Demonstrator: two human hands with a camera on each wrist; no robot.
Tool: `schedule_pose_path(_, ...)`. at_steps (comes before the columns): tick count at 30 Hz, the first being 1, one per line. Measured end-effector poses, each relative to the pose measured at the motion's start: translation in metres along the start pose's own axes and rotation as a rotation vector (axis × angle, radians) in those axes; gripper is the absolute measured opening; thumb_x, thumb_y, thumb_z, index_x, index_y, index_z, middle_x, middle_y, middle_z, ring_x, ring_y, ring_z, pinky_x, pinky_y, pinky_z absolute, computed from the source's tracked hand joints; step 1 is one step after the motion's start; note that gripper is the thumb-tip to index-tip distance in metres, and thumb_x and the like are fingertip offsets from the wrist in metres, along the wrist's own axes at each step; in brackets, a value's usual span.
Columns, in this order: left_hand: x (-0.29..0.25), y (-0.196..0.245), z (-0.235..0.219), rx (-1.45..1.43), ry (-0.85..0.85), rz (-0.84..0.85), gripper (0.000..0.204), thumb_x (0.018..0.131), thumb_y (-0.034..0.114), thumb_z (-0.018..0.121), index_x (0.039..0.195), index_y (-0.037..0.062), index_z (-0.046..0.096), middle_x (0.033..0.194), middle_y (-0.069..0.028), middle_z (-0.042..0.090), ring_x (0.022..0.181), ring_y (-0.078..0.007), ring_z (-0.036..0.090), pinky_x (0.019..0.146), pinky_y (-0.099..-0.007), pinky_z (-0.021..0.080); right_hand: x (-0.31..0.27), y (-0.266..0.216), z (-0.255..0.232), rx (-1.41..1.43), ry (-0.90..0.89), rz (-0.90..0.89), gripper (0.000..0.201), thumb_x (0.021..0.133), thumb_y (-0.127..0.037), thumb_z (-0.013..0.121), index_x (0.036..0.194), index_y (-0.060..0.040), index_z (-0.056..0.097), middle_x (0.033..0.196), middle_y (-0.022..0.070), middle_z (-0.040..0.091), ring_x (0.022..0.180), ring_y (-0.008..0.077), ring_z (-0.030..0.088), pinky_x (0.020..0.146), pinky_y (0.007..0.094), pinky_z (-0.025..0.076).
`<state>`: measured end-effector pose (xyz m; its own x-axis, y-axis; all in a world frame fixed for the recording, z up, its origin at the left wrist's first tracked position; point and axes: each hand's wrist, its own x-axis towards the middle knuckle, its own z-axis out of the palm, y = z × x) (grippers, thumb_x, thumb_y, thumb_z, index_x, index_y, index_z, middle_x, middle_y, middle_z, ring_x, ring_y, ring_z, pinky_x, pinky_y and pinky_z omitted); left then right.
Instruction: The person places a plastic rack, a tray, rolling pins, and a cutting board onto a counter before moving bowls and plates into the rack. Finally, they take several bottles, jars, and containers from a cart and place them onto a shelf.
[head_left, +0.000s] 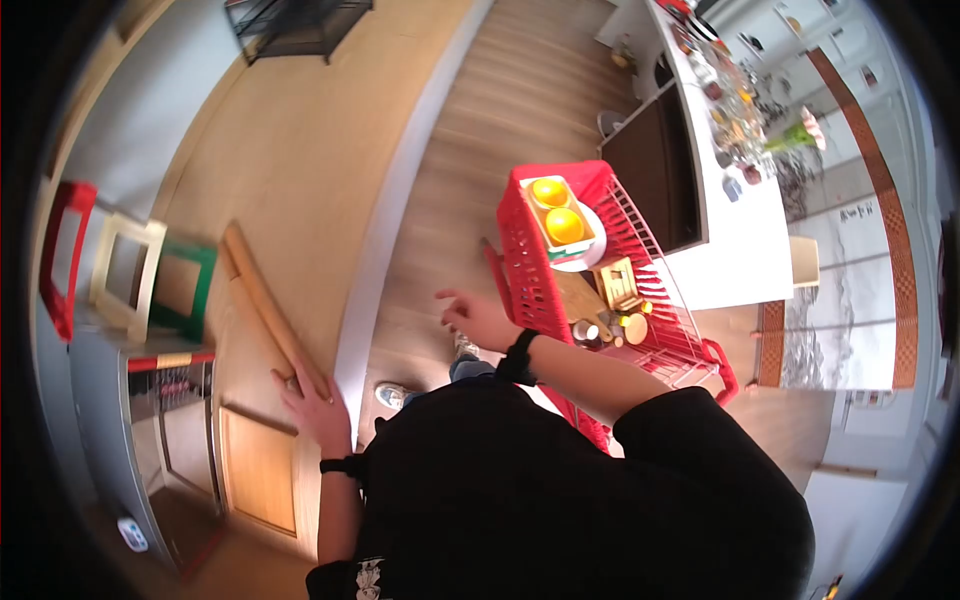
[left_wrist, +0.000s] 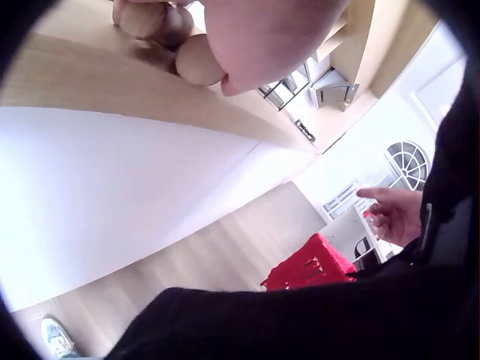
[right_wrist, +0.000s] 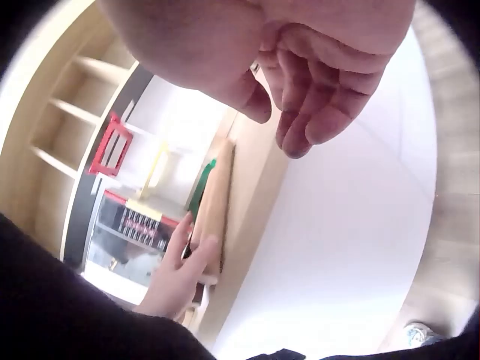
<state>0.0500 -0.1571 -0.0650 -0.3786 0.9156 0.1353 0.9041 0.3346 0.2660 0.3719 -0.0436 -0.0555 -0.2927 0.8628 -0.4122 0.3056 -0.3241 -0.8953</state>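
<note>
Two long wooden rods (head_left: 262, 305), resembling plain rolling pins, lie side by side along a light wooden ledge (head_left: 290, 130). My left hand (head_left: 318, 408) grips them at their near end, thumb and fingers on opposite sides. In the left wrist view the rounded rod ends (left_wrist: 201, 60) show under the palm. My right hand (head_left: 478, 318) hangs in the air between the ledge and a red shopping cart (head_left: 530, 265), its fingers loosely bent and holding nothing. The right wrist view shows the same rods (right_wrist: 217, 199) beside the left hand (right_wrist: 174, 281).
Red (head_left: 62, 260), cream (head_left: 128, 275) and green frames (head_left: 190, 290) stand left of the rods, by a grey cabinet (head_left: 110, 430). The cart carries a pack of oranges (head_left: 562, 225), wooden pieces and jars. A white table (head_left: 745, 250) with glassware stands at right.
</note>
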Motion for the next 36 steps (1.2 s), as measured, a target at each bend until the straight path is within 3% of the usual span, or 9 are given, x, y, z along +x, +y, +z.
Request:
schedule_pose_path(6,0.020,-0.023,0.017,0.107,0.018,0.045,0.073,0.097,0.016,0.060,0.163,0.0258,0.029,0.162,-0.0315,0.022,0.131,-0.0495,0.048,0.107,-0.0525,0.043,-0.062,0.083,-0.129,0.209,0.422,0.143,0.033,0.096,-0.009,0.059,0.127,0.0031,0.060,0.088,0.0100,0.072,0.073,0.0169,0.068,0.071,0.0319,0.056)
schedule_pose_path(8,0.034,-0.036,0.019,0.205,0.042,0.052,0.069,0.100,0.019,0.056,0.162,0.0286,0.029,0.161,-0.0321,0.025,0.127,-0.0492,0.051,0.104,-0.0530,0.045,-0.087,0.095,-0.166,0.231,0.551,0.374,0.029,0.096,-0.007,0.060,0.122,0.0045,0.063,0.086,0.0092,0.071,0.071,0.0167,0.066,0.067,0.0305,0.055)
schedule_pose_path(15,0.049,-0.040,0.001,0.355,-0.097,-0.088,0.064,0.105,0.038,0.051,0.163,0.0327,0.024,0.163,-0.0303,0.021,0.136,-0.0474,0.045,0.110,-0.0534,0.042,-0.140,0.169,-0.274,0.351,0.902,0.442,0.024,0.096,-0.014,0.064,0.114,0.0027,0.066,0.086,0.0091,0.072,0.075,0.0149,0.068,0.067,0.0285,0.055)
schedule_pose_path(19,0.042,-0.067,0.010,0.486,-0.088,-0.107,0.068,0.104,0.042,0.052,0.163,0.0265,0.023,0.163,-0.0305,0.020,0.139,-0.0485,0.042,0.111,-0.0549,0.039,-0.150,0.211,-0.282,-0.085,0.732,0.569,0.024,0.095,-0.017,0.063,0.110,0.0022,0.067,0.089,0.0149,0.074,0.081,0.0243,0.073,0.069,0.0365,0.058)
schedule_pose_path(22,0.039,-0.085,0.019,0.390,0.025,-0.073,0.078,0.102,0.048,0.055,0.163,0.0137,0.021,0.159,-0.0322,0.029,0.135,-0.0491,0.045,0.111,-0.0544,0.040,-0.141,0.294,-0.280,-0.675,0.452,0.647,0.038,0.096,-0.032,0.056,0.111,0.0000,0.069,0.101,0.0259,0.072,0.098,0.0471,0.069,0.085,0.0513,0.056)
schedule_pose_path(24,0.042,-0.086,0.020,0.207,-0.053,-0.376,0.087,0.097,0.056,0.059,0.157,0.0011,0.029,0.149,-0.0347,0.041,0.131,-0.0495,0.048,0.109,-0.0536,0.042,-0.133,0.318,-0.274,-0.645,0.459,0.715,0.038,0.096,-0.032,0.054,0.111,0.0003,0.069,0.101,0.0266,0.072,0.098,0.0466,0.069,0.087,0.0512,0.056)
schedule_pose_path(27,0.057,-0.123,0.026,0.319,-0.239,-0.414,0.090,0.093,0.063,0.061,0.150,-0.0041,0.040,0.140,-0.0348,0.050,0.127,-0.0488,0.050,0.107,-0.0520,0.044,-0.130,0.360,-0.265,-0.581,0.471,0.809,0.038,0.096,-0.029,0.052,0.109,0.0021,0.070,0.109,0.0290,0.070,0.105,0.0449,0.068,0.091,0.0503,0.055)
schedule_pose_path(29,0.071,-0.103,0.016,0.285,-0.308,-0.489,0.091,0.089,0.070,0.060,0.142,-0.0035,0.049,0.137,-0.0342,0.052,0.126,-0.0468,0.052,0.106,-0.0515,0.044,-0.118,0.412,-0.270,-0.787,0.195,0.883,0.041,0.095,-0.027,0.055,0.127,-0.0008,0.060,0.126,0.0260,0.066,0.118,0.0393,0.064,0.099,0.0491,0.052)
schedule_pose_path(36,0.080,-0.107,0.018,0.425,-0.463,-0.583,0.106,0.084,0.083,0.053,0.143,-0.0050,0.044,0.139,-0.0352,0.047,0.132,-0.0457,0.045,0.109,-0.0516,0.040,-0.098,0.349,-0.273,-0.539,0.248,0.874,0.076,0.089,-0.055,0.067,0.138,0.0012,0.051,0.130,0.0277,0.064,0.122,0.0409,0.062,0.102,0.0473,0.050)
